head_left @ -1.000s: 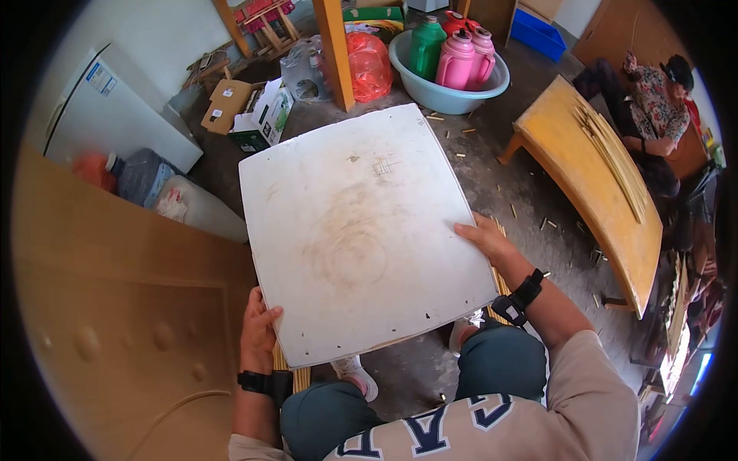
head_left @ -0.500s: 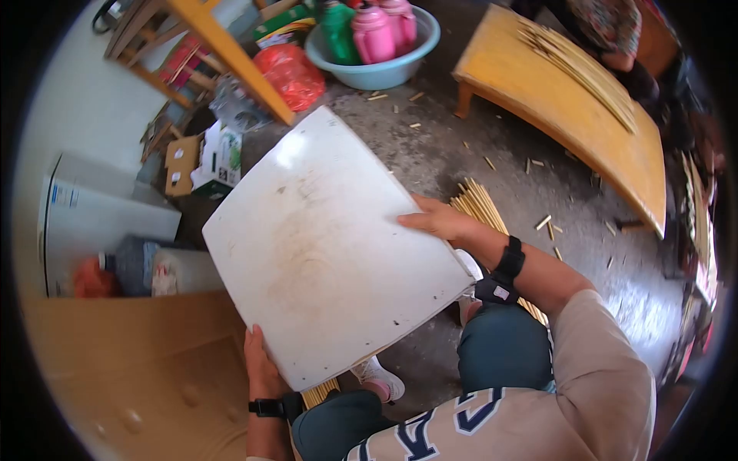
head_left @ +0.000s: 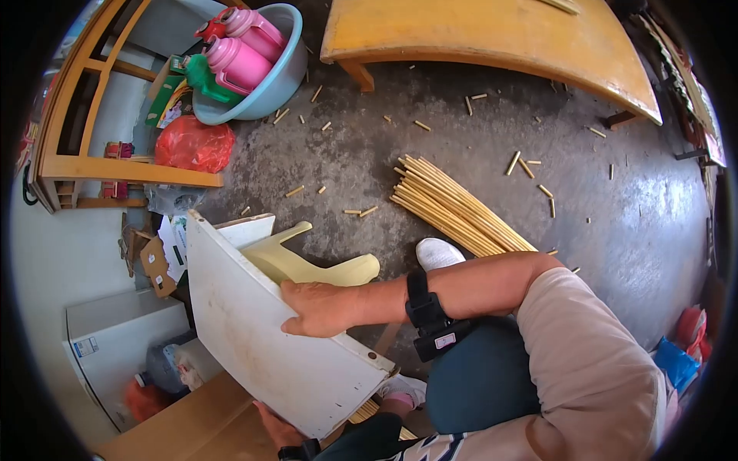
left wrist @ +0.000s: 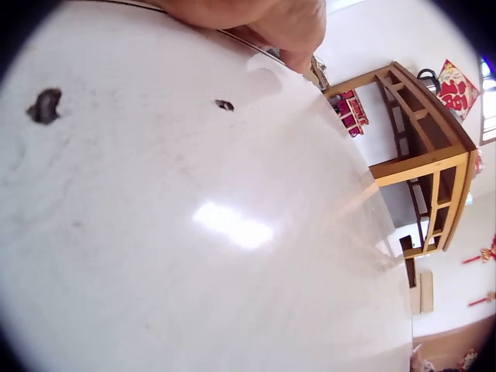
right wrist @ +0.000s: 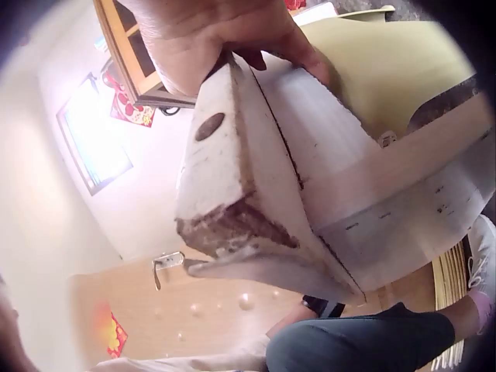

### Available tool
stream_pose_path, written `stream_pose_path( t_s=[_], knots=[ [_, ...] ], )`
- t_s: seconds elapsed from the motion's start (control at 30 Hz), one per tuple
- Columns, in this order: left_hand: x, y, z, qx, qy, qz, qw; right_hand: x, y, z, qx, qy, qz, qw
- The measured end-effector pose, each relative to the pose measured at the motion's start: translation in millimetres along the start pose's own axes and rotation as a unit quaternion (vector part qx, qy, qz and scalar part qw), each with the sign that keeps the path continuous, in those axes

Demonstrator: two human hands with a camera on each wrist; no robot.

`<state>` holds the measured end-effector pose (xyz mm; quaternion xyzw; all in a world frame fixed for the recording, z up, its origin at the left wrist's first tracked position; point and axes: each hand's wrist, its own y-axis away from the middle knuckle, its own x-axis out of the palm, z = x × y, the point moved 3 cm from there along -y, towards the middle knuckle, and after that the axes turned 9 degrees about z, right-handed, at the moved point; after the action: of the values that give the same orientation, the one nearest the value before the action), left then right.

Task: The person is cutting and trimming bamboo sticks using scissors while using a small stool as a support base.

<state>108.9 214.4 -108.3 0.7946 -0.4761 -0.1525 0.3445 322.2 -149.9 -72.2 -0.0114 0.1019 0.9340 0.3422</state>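
A white wooden panel (head_left: 261, 330) with brown stains and a thick, chipped edge is tilted steeply in front of me. My right hand (head_left: 323, 307) grips its upper right edge, fingers curled over the rim in the right wrist view. At the bottom edge, my left hand (head_left: 277, 426) holds the panel, partly hidden behind it. The left wrist view shows its fingers (left wrist: 298, 35) at the rim. Behind the panel stands a pale yellow plastic thing (head_left: 307, 265) with curved, leg-like ends, partly covered by the panel and my right hand. White boards (right wrist: 380, 225) show on the panel's underside.
A bundle of thin sticks (head_left: 461, 207) lies on the floor by my shoe (head_left: 438, 253), with short cut pieces scattered around. A yellow wooden table (head_left: 492, 31) stands ahead. To the left are a blue basin (head_left: 288, 73) with thermoses, a red bag (head_left: 196, 144) and a wooden frame (head_left: 131, 169).
The panel has swung from nearly flat to steeply tilted and moved left and down, both hands still holding it. The pale yellow thing has come into view behind it. My view has turned right.
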Motion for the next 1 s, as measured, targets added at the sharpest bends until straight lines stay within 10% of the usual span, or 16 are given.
stream_pose_path(
  t_s=[1.0],
  knots=[
    [4, 16, -42, 0.071, -0.107, -0.020, 0.991, 29, 38, 81, -0.208, 0.006, -0.035, 0.977]
  ],
)
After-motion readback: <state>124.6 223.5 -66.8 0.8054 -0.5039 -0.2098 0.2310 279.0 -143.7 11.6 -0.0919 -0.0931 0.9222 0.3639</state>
